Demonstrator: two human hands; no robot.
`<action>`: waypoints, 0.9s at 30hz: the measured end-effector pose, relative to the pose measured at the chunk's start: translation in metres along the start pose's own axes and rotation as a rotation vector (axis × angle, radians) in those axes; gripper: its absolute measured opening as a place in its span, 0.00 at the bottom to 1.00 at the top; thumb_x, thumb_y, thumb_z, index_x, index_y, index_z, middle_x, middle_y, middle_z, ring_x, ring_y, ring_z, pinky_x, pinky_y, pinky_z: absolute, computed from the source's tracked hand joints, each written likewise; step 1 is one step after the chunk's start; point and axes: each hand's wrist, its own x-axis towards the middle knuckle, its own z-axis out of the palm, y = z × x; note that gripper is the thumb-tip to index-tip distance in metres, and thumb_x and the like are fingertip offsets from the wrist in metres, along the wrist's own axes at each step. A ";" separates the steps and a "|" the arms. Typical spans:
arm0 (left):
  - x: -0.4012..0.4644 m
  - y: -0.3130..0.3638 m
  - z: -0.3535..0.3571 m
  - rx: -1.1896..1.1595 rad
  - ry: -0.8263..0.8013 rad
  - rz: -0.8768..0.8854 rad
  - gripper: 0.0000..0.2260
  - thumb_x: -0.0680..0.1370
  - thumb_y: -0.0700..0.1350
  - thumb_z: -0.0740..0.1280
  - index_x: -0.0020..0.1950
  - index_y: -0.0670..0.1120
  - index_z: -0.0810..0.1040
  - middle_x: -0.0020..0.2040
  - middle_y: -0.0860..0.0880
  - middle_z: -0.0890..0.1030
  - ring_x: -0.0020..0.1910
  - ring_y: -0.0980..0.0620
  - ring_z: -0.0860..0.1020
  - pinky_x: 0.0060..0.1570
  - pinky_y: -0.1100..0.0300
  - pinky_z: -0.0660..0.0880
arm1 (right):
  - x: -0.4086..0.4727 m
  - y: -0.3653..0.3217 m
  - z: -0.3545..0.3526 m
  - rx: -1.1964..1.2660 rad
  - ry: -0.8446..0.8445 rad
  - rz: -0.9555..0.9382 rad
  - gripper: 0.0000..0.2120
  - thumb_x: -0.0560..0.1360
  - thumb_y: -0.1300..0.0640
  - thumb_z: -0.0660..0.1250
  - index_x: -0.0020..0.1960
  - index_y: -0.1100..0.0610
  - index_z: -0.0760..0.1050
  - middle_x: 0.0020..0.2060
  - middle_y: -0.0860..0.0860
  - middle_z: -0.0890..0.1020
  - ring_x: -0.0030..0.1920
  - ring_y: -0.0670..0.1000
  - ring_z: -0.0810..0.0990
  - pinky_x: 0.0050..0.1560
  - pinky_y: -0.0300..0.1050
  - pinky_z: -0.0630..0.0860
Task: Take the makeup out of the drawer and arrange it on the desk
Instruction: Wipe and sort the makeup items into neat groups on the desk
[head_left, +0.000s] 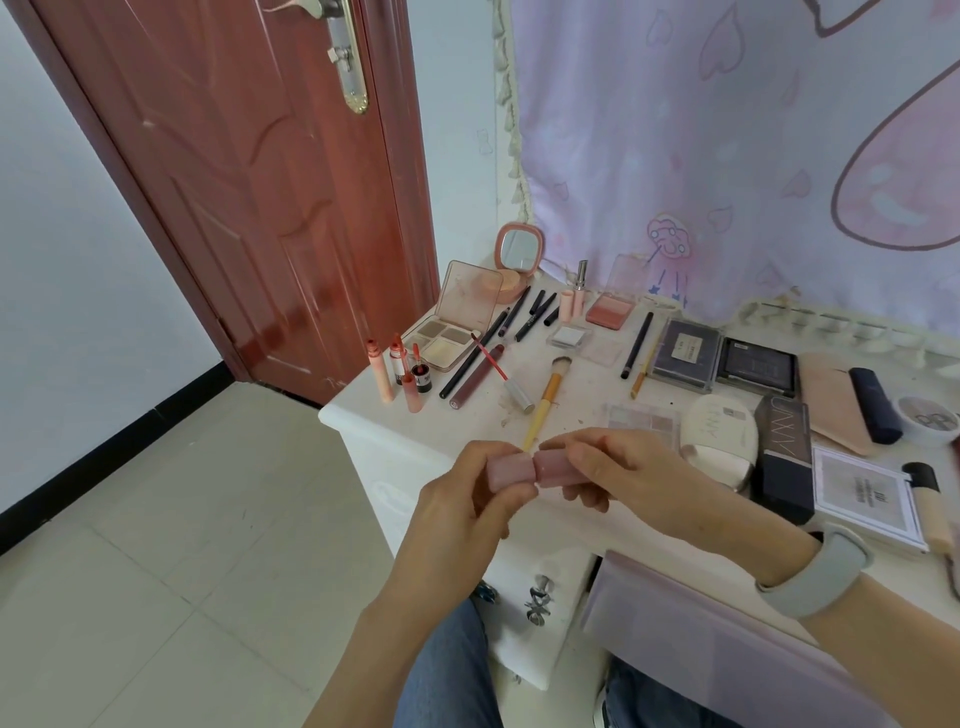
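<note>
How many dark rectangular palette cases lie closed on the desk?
2. Both lie side by side at the back right of the desk, below the curtain: the purplish case on the left, the black case right beside it. Others may be out of view.

White desk, scattered makeup

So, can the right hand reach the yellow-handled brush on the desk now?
Probably not at once: the right hand and left hand both grip the pink lipstick tube. The yellow-handled brush lies uncovered just beyond the fingers, so the path looks free once the tube is released.
</note>
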 end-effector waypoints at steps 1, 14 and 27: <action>0.001 0.000 0.000 -0.003 0.010 -0.021 0.04 0.77 0.47 0.64 0.48 0.58 0.72 0.30 0.58 0.77 0.29 0.61 0.75 0.32 0.72 0.70 | 0.001 0.000 0.000 -0.050 -0.007 -0.021 0.09 0.79 0.57 0.57 0.54 0.46 0.72 0.37 0.42 0.79 0.35 0.36 0.75 0.40 0.30 0.73; 0.015 -0.004 -0.019 0.079 -0.015 -0.073 0.07 0.73 0.47 0.70 0.46 0.58 0.75 0.38 0.57 0.80 0.37 0.62 0.76 0.40 0.70 0.73 | 0.014 -0.002 0.004 -0.434 -0.026 -0.148 0.13 0.79 0.54 0.58 0.62 0.48 0.72 0.46 0.34 0.71 0.49 0.38 0.71 0.50 0.28 0.65; 0.009 -0.030 -0.062 -0.249 0.098 -0.298 0.07 0.77 0.46 0.64 0.46 0.46 0.80 0.34 0.52 0.82 0.32 0.57 0.74 0.35 0.66 0.73 | 0.024 -0.003 -0.026 -0.650 0.282 -0.339 0.12 0.76 0.61 0.63 0.47 0.42 0.73 0.42 0.32 0.76 0.46 0.35 0.68 0.55 0.34 0.67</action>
